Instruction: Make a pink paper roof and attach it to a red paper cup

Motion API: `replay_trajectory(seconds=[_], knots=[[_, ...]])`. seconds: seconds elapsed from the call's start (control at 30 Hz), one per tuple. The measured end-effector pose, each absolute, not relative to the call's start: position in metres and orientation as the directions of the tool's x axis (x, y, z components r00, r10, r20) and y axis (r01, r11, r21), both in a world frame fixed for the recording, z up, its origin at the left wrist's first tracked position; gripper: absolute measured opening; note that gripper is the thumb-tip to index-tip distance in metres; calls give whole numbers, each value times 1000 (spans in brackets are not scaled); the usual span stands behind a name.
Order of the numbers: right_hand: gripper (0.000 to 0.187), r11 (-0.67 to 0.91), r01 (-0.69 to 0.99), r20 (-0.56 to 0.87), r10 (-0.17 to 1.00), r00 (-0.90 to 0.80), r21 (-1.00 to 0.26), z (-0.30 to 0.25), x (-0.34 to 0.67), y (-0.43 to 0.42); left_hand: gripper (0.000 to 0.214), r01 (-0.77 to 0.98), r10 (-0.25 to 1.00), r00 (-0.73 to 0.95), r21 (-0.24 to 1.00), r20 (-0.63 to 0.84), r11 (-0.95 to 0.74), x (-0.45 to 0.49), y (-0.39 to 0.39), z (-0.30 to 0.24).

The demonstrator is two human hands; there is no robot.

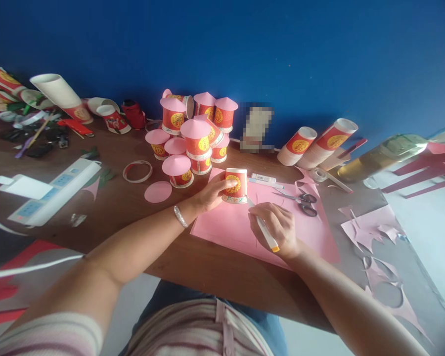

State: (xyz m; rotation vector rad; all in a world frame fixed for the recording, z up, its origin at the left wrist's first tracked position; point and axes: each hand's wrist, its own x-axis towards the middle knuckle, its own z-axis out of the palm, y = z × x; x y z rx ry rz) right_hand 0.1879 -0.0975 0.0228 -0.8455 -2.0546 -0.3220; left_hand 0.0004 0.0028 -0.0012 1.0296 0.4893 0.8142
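My left hand (212,194) grips a red paper cup (236,184) with a yellow round emblem, its thumb across the front. The cup stands upside down, rim at the bottom, above pink paper sheets (222,225). My right hand (276,225) is closed around a white utility knife (267,234) with an orange end. Its thin blade points up at the cup's lower right edge; whether it touches cannot be told. Scissors (304,199) with dark handles lie on the pink paper, and a white labelled stick-like thing (264,179) lies behind my right hand.
Several red cups with pink cone tops (196,129) are piled behind my left hand. A cut paper ring (137,171) and a pink disc (157,192) lie left. Cup stacks (328,143), tape (319,174), a bottle (381,155) and paper scraps (374,232) are right. A power strip (55,190) lies far left.
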Motion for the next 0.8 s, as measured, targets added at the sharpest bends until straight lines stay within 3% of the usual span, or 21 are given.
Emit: replay_trajectory(seconds=[0.27,0.53,0.8], knots=[[27,700,706,780,501,-376,-109,15,195,-94,42,-383,784,621,878,15,286,2,5,-2],[19,574,778,738,635,-228,-254,5,199,-85,35,-461,810,585,839,42,289,1,5,-5],[32,613,777,763,569,-307,-145,-4,201,-84,38,-483,798,603,787,-18,383,2,7,-3]])
